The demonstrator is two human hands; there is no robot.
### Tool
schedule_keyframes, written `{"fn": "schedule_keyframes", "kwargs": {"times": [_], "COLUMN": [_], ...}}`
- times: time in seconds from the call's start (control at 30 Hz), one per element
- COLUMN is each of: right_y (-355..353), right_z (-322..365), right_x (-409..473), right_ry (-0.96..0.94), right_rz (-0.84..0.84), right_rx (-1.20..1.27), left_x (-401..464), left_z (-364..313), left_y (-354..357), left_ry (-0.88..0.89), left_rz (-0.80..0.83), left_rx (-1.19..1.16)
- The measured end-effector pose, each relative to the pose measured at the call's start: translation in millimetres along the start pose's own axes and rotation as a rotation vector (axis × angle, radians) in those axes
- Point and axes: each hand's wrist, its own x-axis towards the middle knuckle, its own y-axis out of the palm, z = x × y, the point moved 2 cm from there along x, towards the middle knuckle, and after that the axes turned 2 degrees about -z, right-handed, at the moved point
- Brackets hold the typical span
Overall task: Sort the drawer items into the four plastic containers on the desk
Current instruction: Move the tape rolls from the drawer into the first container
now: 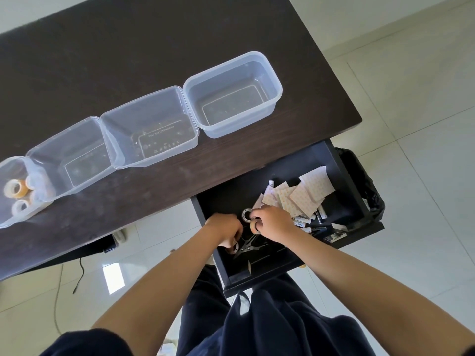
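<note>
Both hands are down in the open black drawer (341, 160) below the desk edge. My right hand (273, 223) is closed around small tape rolls, one grey roll (247, 215) showing at its fingertips and a tan one (254, 226) under its fingers. My left hand (225, 231) grips another small tape roll (234, 246) beside black scissors (248, 244). Paper plaster strips (298, 196) and batteries (312, 219) lie further right in the drawer. Four clear containers stand in a row on the desk: the leftmost (7, 217) holds tape rolls (15, 190), the other three (38, 155) (151, 98) (272, 70) show nothing inside.
The dark wooden desk (128, 47) fills the upper left. A bin lined with a black bag (367, 183) stands right of the drawer. A cable (81, 273) hangs under the desk over the pale tiled floor.
</note>
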Motion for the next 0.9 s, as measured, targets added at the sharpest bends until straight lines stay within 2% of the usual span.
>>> {"fn": "schedule_keyframes", "kwargs": {"times": [0.4,0.57,0.7,0.9], "right_y": [-6.6,-13.6,-25.6,-56.7], "right_z": [0.9,-1.6,1.8,27.9], "right_x": [-4.6,-9.7,-18.6,-28.7], "right_ry": [0.026,0.023,0.011,-0.012], "right_rz": [0.011,-0.059,-0.134,-0.203], "right_rx": [0.057,0.100,0.144,0.173], "left_x": [-3.7,-6.6,-19.2,-72.8], "left_z": [-0.5,-0.4,-1.6,10.9], "left_y": [-0.7,-2.8,-6.8,-20.3], "left_ry": [0.087,0.069,0.020,-0.151], "left_rz": [-0.109,-0.159,-0.338,-0.658], "left_rx": [0.071,0.014,-0.115,-0.446]}}
